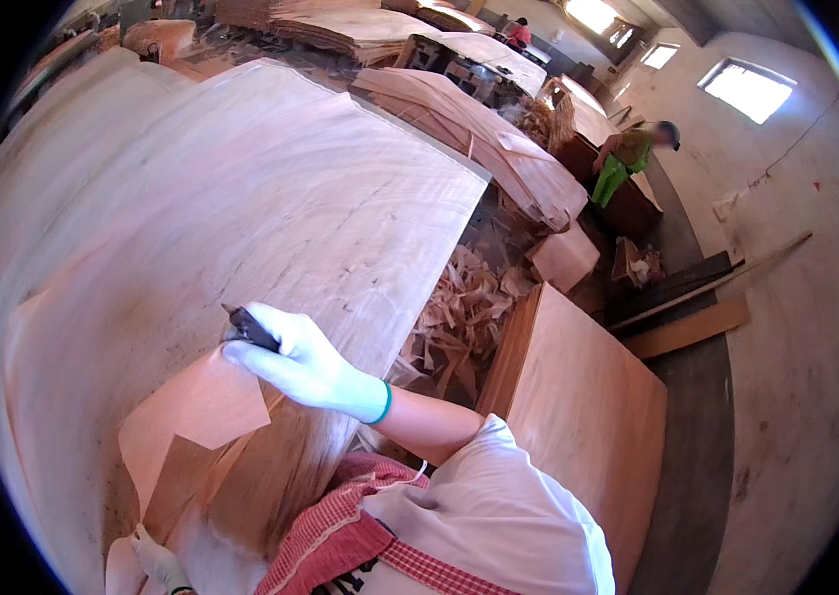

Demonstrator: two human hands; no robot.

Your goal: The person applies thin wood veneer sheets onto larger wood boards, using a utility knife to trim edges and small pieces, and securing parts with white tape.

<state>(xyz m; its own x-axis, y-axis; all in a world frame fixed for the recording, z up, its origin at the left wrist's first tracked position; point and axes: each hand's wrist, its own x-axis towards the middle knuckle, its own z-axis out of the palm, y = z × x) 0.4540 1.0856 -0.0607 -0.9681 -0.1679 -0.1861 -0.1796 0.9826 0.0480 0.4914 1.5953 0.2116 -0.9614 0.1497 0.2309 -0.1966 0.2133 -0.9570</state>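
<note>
The right hand (305, 365), in a white knit glove, is closed around a small dark knife (253, 328), with the blade end pointing toward 10 o'clock. The tip rests on a loose veneer patch (203, 409), a thin reddish-brown piece lying at 6 o'clock from the knife on the large veneer sheet (241, 198). The sheet covers the work surface from the centre out to 11 o'clock.

The left hand (157, 565), also gloved, sits at the 7 o'clock edge of the view, resting on the near edge of the stack. Whether its fingers are spread or curled cannot be told.

Handling judgement: the patch appears light, thin and brittle, liable to split along the grain. Support it flat; grip near an edge, not at a corner.

A veneer stack (588, 416) lies at 4 o'clock, with offcut scraps (464, 307) between. A person in green (623, 164) works at 2 o'clock.
</note>
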